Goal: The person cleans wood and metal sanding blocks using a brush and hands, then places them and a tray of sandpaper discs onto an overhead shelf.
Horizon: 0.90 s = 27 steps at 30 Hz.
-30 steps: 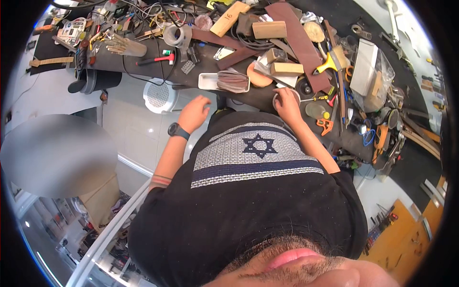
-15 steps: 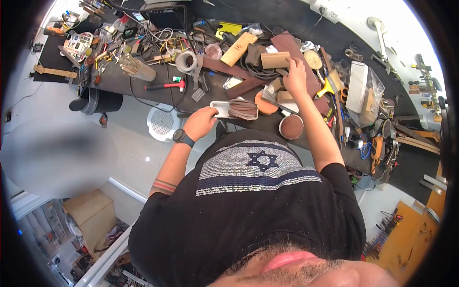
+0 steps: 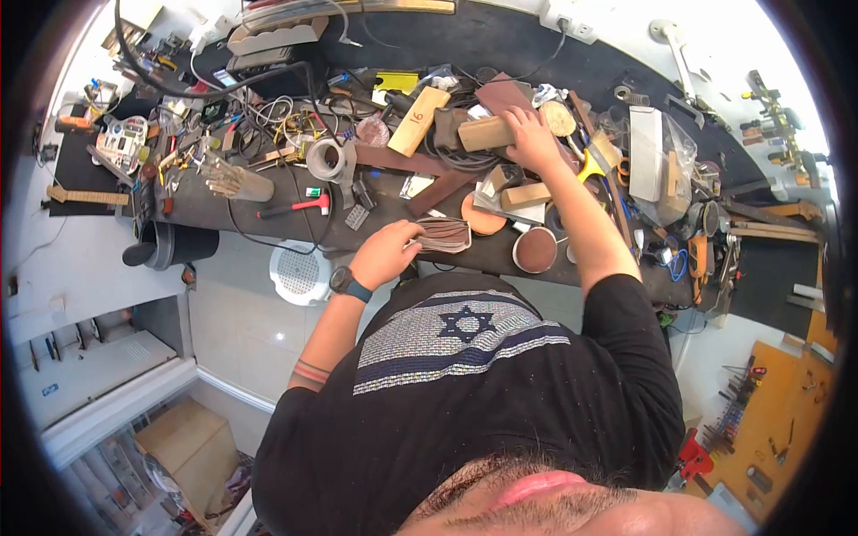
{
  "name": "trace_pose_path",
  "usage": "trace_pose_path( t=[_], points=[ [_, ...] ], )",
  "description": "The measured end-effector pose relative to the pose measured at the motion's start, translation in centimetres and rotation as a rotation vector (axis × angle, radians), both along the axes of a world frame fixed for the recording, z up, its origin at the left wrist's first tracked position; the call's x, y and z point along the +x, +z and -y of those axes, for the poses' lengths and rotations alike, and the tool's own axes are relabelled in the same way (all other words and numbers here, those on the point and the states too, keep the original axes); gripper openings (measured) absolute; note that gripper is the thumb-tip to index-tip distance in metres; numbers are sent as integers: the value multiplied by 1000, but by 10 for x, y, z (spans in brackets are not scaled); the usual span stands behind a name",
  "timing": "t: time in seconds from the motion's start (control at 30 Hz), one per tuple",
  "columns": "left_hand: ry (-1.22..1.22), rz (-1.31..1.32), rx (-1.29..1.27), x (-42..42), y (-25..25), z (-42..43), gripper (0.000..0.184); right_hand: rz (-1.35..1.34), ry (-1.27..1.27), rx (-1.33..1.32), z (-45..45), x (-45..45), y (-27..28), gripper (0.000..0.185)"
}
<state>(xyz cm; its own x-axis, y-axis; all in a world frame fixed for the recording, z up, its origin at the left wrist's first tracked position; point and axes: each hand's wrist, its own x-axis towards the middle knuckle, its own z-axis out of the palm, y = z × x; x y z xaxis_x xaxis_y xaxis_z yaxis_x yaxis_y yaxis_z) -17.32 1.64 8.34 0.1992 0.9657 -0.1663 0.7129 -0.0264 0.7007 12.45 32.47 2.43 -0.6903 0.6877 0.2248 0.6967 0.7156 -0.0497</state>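
My left hand (image 3: pixel 386 254) wears a watch and closes around the left end of a shallow white tray (image 3: pixel 466 249). Brown folded sandpaper strips (image 3: pixel 442 234) fill the tray, close to my fingertips. My right hand (image 3: pixel 534 141) reaches across the bench and grips the right end of a wooden block (image 3: pixel 484 134). Below it lie another wooden block (image 3: pixel 525 196) and a round orange-tan disc (image 3: pixel 483 213). A round brown-topped piece (image 3: pixel 536 250) sits at the bench's front edge.
A red hammer (image 3: pixel 308 205), a jar of sticks (image 3: pixel 241 181) and a tape roll (image 3: pixel 327 161) lie left. Block marked 16 (image 3: pixel 419 121) stands behind. A yellow-handled brush (image 3: pixel 597 159) and a plastic bag (image 3: pixel 675 170) are right. Cables loop over the bench (image 3: pixel 286 234).
The view has shifted. My left hand has moved closer to the strips, covering more of the tray. My right hand has a fuller hold on the wooden block, which has tilted slightly.
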Motion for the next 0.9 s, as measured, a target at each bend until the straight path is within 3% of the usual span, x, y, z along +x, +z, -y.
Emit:
trace_pose_path(
  t=[0.07, 0.2, 0.27, 0.3, 0.33, 0.4, 0.43, 0.47, 0.53, 0.6, 0.73, 0.83, 0.9],
  points=[
    [26, 26, -15, 0, 2, 0, 29, -171, 147, -39, 11, 18, 32, 76],
    [46, 39, -1, 6, -2, -24, 25, -552, -90, -370, 84, 74, 104, 78],
    [62, 114, 18, 22, -2, -45, 21, -973, -177, -552, 131, 113, 122, 82],
    [9, 149, 80, 34, -1, -65, 20, -1319, -167, -670, 156, 127, 133, 89],
    [13, 239, -4, 56, 13, -86, 20, -1487, -206, -716, 180, 139, 144, 91],
    [-85, 327, 24, 110, 13, -135, 20, -1822, -281, -897, 222, 165, 127, 83],
    [-217, 297, 93, 146, 18, -161, 21, -1855, -460, -871, 240, 171, 104, 80],
    [-352, 267, 162, 184, 21, -186, 23, -2013, -514, -1062, 257, 181, 87, 69],
    [-696, 169, 343, 261, -2, -239, 34, -2139, -611, -1128, 286, 198, 65, 67],
    [-937, -145, 492, 326, -42, -292, 46, -2144, -704, -1173, 312, 217, 57, 68],
    [-1170, -688, 372, 379, -117, -369, 44, -2225, -751, -1156, 357, 240, 61, 73],
    [-1349, -801, 411, 387, -102, -382, 34, -2276, -787, -1170, 370, 252, 53, 76],
    [-1337, -595, 557, 377, -108, -403, 33, -2256, -774, -1231, 363, 256, 46, 77]
  ],
)
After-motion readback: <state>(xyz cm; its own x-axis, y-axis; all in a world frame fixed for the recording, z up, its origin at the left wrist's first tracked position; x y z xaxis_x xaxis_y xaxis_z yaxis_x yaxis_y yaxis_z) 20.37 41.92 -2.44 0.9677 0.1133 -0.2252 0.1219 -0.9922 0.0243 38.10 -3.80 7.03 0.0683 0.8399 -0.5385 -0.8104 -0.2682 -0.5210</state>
